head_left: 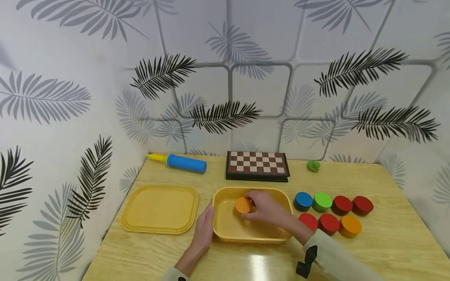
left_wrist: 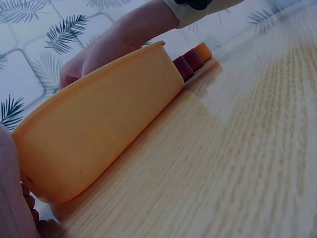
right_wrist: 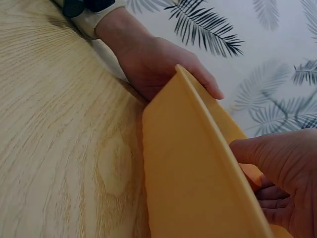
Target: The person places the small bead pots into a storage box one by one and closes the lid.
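Note:
A yellow rectangular plastic bin [head_left: 225,234] stands on the wooden table. Inside it, toward the left, my right hand [head_left: 265,207] holds an orange round disc [head_left: 243,205] between thumb and fingers. In the right wrist view the thumb of the right hand [right_wrist: 282,168] shows over the rim, with part of the orange disc [right_wrist: 251,176] below. My left hand [head_left: 204,226] rests along the bin's left end, its fingers against the outer wall. The left wrist view shows only a dim edge of the left hand [left_wrist: 12,193] beside the bin [left_wrist: 99,119].
Right of the bin are a blue disc [head_left: 303,201], a green disc [head_left: 322,202], several red discs [head_left: 342,205] and another orange disc [head_left: 350,226]. A yellow lid [head_left: 159,209] lies left. Behind are a blue pump [head_left: 186,163], a chessboard [head_left: 258,164] and a small green object [head_left: 313,166].

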`<state>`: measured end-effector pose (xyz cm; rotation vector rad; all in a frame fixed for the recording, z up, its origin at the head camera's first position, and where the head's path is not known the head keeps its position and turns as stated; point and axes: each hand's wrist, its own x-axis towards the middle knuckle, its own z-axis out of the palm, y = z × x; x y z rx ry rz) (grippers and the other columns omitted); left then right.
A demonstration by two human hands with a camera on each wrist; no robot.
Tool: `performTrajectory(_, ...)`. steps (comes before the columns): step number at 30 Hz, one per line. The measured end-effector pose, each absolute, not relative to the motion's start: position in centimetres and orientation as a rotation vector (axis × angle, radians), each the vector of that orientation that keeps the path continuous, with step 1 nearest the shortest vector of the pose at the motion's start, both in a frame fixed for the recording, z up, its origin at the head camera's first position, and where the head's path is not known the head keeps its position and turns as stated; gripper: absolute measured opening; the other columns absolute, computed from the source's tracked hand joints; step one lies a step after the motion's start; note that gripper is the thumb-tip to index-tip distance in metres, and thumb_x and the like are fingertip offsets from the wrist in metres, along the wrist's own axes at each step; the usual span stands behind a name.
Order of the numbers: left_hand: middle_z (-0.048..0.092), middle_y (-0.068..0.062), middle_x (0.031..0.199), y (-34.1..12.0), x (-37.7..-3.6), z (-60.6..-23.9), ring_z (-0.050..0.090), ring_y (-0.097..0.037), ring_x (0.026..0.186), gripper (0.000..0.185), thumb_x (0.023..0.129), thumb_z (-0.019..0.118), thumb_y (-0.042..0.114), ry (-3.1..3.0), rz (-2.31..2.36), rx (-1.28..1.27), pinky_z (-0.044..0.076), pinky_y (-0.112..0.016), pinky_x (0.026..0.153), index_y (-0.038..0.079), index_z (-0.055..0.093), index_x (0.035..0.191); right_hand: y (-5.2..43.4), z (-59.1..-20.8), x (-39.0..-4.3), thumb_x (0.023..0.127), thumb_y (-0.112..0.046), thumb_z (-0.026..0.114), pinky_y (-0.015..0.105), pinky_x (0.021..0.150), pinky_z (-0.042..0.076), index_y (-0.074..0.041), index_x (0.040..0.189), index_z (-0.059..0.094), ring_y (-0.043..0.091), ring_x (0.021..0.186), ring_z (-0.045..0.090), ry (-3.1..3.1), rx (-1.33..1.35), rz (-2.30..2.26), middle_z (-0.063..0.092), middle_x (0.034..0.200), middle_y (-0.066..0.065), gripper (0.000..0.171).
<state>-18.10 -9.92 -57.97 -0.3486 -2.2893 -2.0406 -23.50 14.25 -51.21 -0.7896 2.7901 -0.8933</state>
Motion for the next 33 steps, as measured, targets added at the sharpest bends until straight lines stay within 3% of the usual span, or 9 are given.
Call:
performTrajectory(5, 0.029, -0.013, 0.169, -9.8, -18.1, -57.8, 0.025, -0.025, 0.157, 0.057, 0.118, 0.024, 0.033, -2.287, -2.048, -0.354, 0.021, -0.034, 0.126, -0.003, 0.027, 0.162, 12.6, -51.9, -24.1, 0.082, -0.028, 0.09, 0.023, 0.071, 0.053, 0.0, 0.114, 0.07, 0.012, 0.081, 0.058, 2.761, -0.837, -0.905, 0.065, 0.092, -0.002, 0.048)
performTrajectory(12, 0.029, -0.011, 0.17, -9.7, -18.2, -57.5, 0.025, -0.022, 0.157, 0.056, 0.118, 0.025, 0.033, -2.29, -2.057, -0.351, 0.022, -0.027, 0.125, 0.0, 0.027, 0.163, 11.1, -52.1, -24.4, 0.084, -0.028, 0.09, 0.023, 0.068, 0.051, -0.004, 0.107, 0.069, 0.012, 0.079, 0.057, 2.748, -0.828, -0.96, 0.063, 0.086, -0.004, 0.039)
performTrajectory(16, 0.025, -0.011, 0.171, -9.7, -18.2, -57.4, 0.023, -0.019, 0.157, 0.057, 0.117, 0.027, 0.034, -2.309, -2.064, -0.315, 0.02, -0.033, 0.126, 0.002, 0.026, 0.164, 10.6, -52.0, -24.4, 0.084, -0.026, 0.09, 0.024, 0.073, 0.055, -0.002, 0.11, 0.071, 0.011, 0.082, 0.06, 2.735, -0.809, -1.002, 0.067, 0.092, -0.002, 0.04)
performTrajectory(25, 0.02, -0.012, 0.173, -9.6, -18.3, -57.3, 0.018, -0.025, 0.159, 0.059, 0.117, 0.027, 0.036, -2.307, -2.064, -0.282, 0.017, -0.044, 0.127, 0.004, 0.02, 0.166, 10.4, -52.3, -24.5, 0.085, -0.017, 0.089, 0.028, 0.08, 0.063, 0.002, 0.113, 0.073, 0.015, 0.088, 0.07, 2.687, -0.789, -1.149, 0.075, 0.102, 0.006, 0.038)
performTrajectory(29, 0.018, -0.012, 0.173, -9.6, -18.2, -57.4, 0.015, -0.023, 0.16, 0.056, 0.117, 0.027, 0.032, -2.269, -2.093, -0.294, 0.013, -0.039, 0.127, 0.006, 0.02, 0.167, 10.3, -52.3, -24.4, 0.087, -0.012, 0.087, 0.032, 0.081, 0.064, 0.005, 0.116, 0.072, 0.019, 0.09, 0.073, 2.66, -0.775, -1.194, 0.076, 0.105, 0.011, 0.037)
performTrajectory(33, 0.017, -0.011, 0.174, -9.6, -18.0, -57.4, 0.014, -0.021, 0.16, 0.055, 0.117, 0.027, 0.029, -2.254, -2.095, -0.298, 0.014, -0.02, 0.125, 0.007, 0.02, 0.167, 10.3, -52.1, -24.2, 0.089, -0.007, 0.083, 0.035, 0.083, 0.064, 0.008, 0.119, 0.071, 0.023, 0.093, 0.074, 2.634, -0.766, -1.238, 0.076, 0.109, 0.016, 0.035)
